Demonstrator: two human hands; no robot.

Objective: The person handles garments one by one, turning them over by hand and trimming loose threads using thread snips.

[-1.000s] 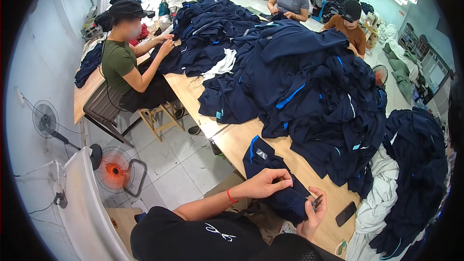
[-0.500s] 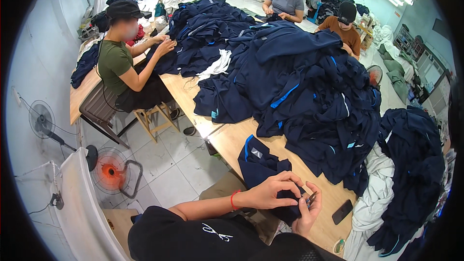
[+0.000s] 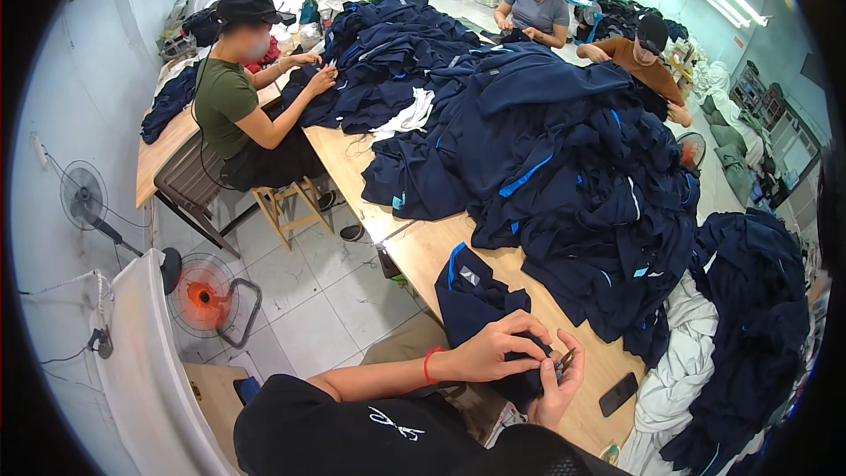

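A dark navy garment point(image 3: 476, 300) with blue trim lies on the wooden table point(image 3: 423, 251) just in front of me. My left hand point(image 3: 495, 350) pinches a fold of this garment. My right hand point(image 3: 560, 383) sits right beside it, holding a small pair of thread snips point(image 3: 564, 360) against the cloth. A red band circles my left wrist. The two hands touch over the same bit of fabric.
A big heap of navy garments point(image 3: 573, 176) covers the table's middle and far side. A black phone point(image 3: 619, 393) lies near the table edge. White cloth point(image 3: 683, 370) and more navy garments pile at right. Three seated people work farther along. Two floor fans point(image 3: 204, 295) stand at left.
The hands have closed together over the garment's fold, the right hand bringing the snips up to the cloth. The view has shifted slightly.
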